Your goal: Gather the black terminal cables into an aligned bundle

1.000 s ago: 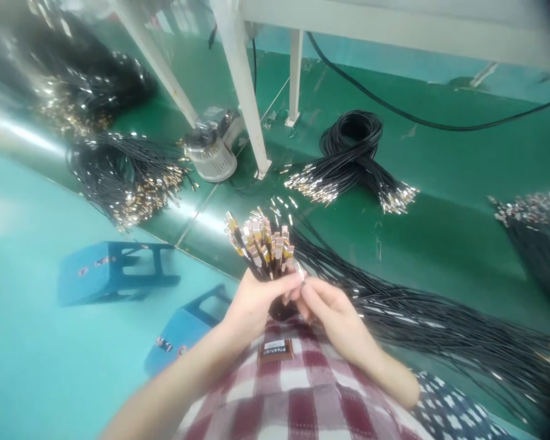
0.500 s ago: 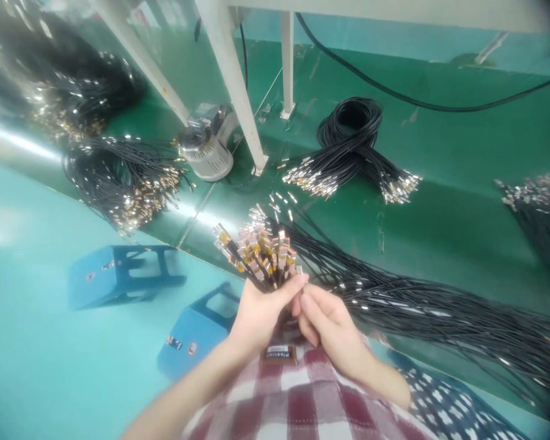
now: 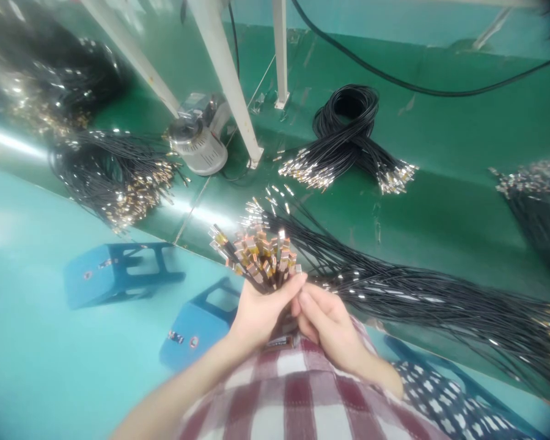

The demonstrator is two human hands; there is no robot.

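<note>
Nearest, over the checked lap: left hand [image 3: 256, 311] clenched round an upright bundle of gold-tipped cables [image 3: 256, 256]; right hand [image 3: 323, 318] against its base, fingers curled narrow, grip unclear. Beyond, loose black cables [image 3: 417, 299] strewn across the green table [image 3: 449, 183]; farther back, a coiled cable bundle [image 3: 348, 134].

Red-and-white checked garment [image 3: 302, 397], bare forearms [image 3: 187, 391]
</note>
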